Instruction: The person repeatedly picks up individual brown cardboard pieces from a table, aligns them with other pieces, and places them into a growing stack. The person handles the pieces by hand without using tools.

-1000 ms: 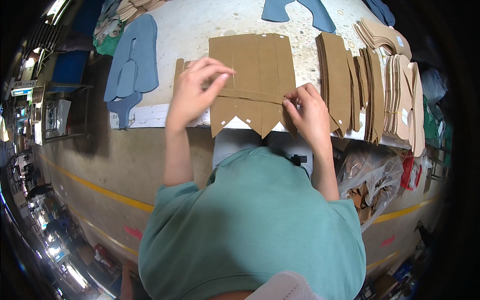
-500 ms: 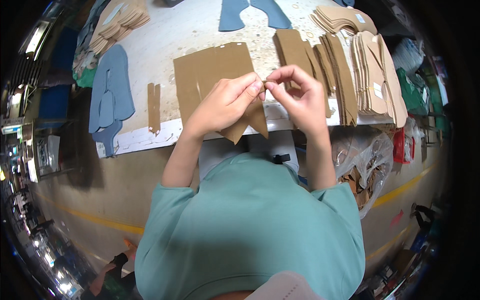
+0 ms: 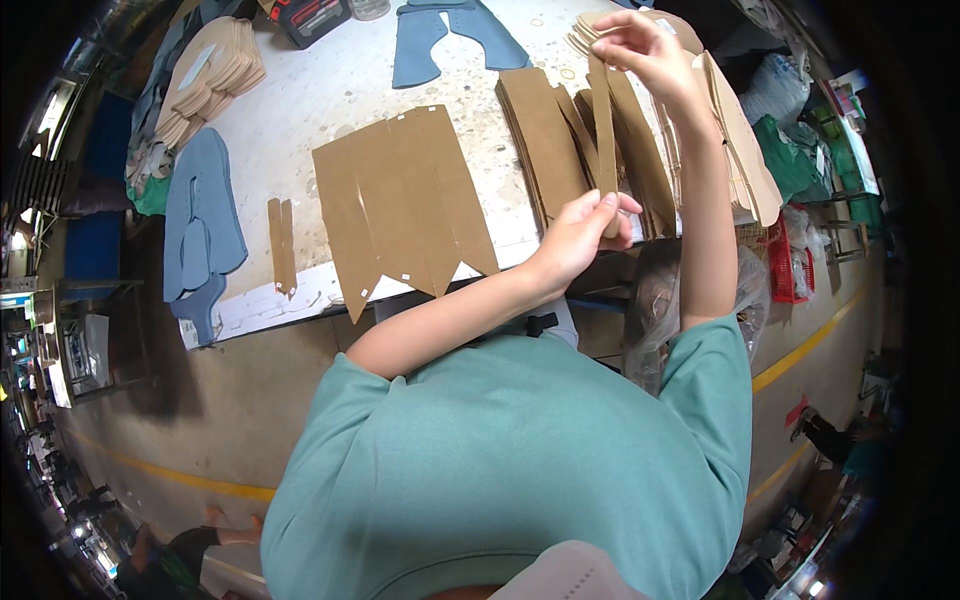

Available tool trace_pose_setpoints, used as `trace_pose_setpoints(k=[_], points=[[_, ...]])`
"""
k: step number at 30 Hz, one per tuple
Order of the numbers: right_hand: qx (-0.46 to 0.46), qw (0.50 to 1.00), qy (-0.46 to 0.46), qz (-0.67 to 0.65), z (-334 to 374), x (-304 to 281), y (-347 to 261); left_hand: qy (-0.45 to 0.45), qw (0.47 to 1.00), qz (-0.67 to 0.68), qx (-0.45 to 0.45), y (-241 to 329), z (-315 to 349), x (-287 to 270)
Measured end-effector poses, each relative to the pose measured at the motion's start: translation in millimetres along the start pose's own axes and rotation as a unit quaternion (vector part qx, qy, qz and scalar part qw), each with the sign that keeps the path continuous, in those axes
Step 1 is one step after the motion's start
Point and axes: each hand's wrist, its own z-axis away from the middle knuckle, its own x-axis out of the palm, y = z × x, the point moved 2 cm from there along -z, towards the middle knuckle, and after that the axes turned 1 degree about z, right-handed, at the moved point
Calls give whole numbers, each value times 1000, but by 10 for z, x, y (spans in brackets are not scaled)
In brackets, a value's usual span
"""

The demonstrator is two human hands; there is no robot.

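A narrow brown strip of leather-like material stretches between my two hands, over the right side of the table. Its lower end is pinched in my left hand, near the table's front edge. At the upper end, farther back, my right hand grips it between thumb and fingers. Below the strip lie stacks of long brown pieces and more brown pieces. Flat brown panels with pointed lower ends lie side by side left of my left hand, partly past the table edge.
Two short brown strips and blue cut pieces lie to the left; another blue piece lies farther back. Beige stacks sit at the far left and right. A clear plastic bag and a red basket are beyond the front edge.
My hands were together over the brown panels; they have moved right and spread apart, now with a long brown strip between them. The panels are uncovered. The view has shifted too.
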Motion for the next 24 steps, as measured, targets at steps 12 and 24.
trace_pose_setpoints(k=[12,24], points=[[156,984,-88,-7,-63,411,530,71,974,198,-87,-183,-125,182],[33,969,27,243,408,342,197,-149,967,85,-187,-237,492,124]])
